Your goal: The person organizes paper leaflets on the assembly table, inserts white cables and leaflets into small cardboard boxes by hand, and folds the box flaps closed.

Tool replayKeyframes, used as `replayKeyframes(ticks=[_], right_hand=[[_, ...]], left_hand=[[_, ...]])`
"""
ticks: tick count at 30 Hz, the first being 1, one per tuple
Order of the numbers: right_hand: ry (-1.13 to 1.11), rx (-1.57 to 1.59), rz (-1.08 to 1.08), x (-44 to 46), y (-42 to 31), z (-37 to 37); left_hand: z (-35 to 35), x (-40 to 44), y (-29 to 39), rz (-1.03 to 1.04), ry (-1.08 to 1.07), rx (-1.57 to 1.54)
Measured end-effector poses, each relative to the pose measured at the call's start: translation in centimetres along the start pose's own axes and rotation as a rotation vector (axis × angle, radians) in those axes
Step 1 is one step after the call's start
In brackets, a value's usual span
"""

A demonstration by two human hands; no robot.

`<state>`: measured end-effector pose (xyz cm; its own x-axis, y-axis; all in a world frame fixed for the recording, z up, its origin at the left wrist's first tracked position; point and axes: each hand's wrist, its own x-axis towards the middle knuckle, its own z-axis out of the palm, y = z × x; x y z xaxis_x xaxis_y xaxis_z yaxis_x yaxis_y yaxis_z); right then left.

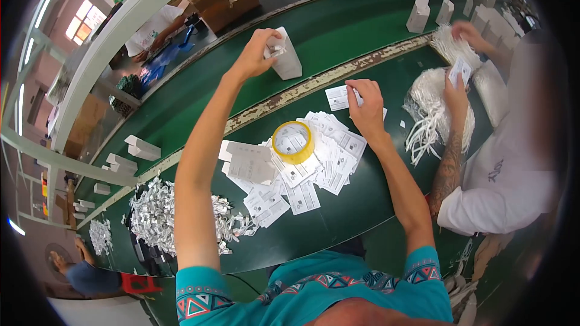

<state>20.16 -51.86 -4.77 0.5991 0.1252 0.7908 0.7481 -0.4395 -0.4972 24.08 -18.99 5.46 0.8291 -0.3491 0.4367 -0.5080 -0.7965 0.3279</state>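
On the green conveyor belt, my left hand (pixel 258 54) has its fingers and thumb closed about the upper part of a white box (pixel 289 63), which stands upright. My right hand (pixel 367 107) is over the green table, thumb and fingers pinched at a printed white leaflet (pixel 336 99). Between my arms lies a spread pile of similar leaflets (pixel 338 157). A roll of yellow tape (pixel 293 158) sits on top of it. Left of the roll, a pale box (pixel 251 163) lies on the leaflets.
Small white cable parts (pixel 154 211) are heaped at left. A co-worker (pixel 507 163) on the right holds a leaflet (pixel 460 70) near bundled white cables (pixel 438 96). More white boxes stand on the belt (pixel 356 30) at both ends. An open carton (pixel 226 6) is beyond it.
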Motion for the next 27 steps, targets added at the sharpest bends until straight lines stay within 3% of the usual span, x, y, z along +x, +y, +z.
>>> replayKeyframes(ticks=[1,3,5,7,12,14,16,18,20,26,27], right_hand=[[-0.007,0.007,-0.007,0.5,0.1,0.9],[-0.205,0.573,0.455,1.8,0.3,3.4],[-0.302,0.673,0.481,4.7,0.2,6.7],[-0.294,0.637,0.383,6.9,-0.8,10.2],[-0.341,0.413,0.098,7.6,-3.6,15.0],[-0.242,0.441,0.104,7.5,-3.9,16.3],[-0.301,0.454,0.137,7.6,-3.4,16.8],[-0.325,0.594,0.105,7.6,-2.8,17.5],[-0.410,0.702,0.151,7.1,-2.5,17.6],[-0.550,0.645,0.166,7.8,-2.8,17.3],[-0.564,0.629,0.182,8.1,-2.9,17.6]], left_hand=[[-0.2,-0.8,-1.1,0.006,-0.012,-0.028],[-0.2,-2.7,-2.0,-0.098,-0.029,-0.152],[0.0,-4.3,-2.1,-0.190,-0.045,-0.277],[1.1,-5.4,-1.3,-0.355,0.255,-0.788],[2.8,-7.7,-2.1,-0.459,0.391,-0.817],[3.3,-8.4,-2.0,-0.420,0.395,-0.777],[3.2,-9.2,-1.7,-0.386,0.427,-0.647],[2.6,-9.6,-1.3,-0.102,0.405,-0.095],[3.3,-9.9,-1.5,-0.088,0.448,-0.147],[4.1,-10.4,-2.7,-0.379,0.375,-0.644],[4.5,-10.1,-2.3,-0.456,0.512,-0.805]])
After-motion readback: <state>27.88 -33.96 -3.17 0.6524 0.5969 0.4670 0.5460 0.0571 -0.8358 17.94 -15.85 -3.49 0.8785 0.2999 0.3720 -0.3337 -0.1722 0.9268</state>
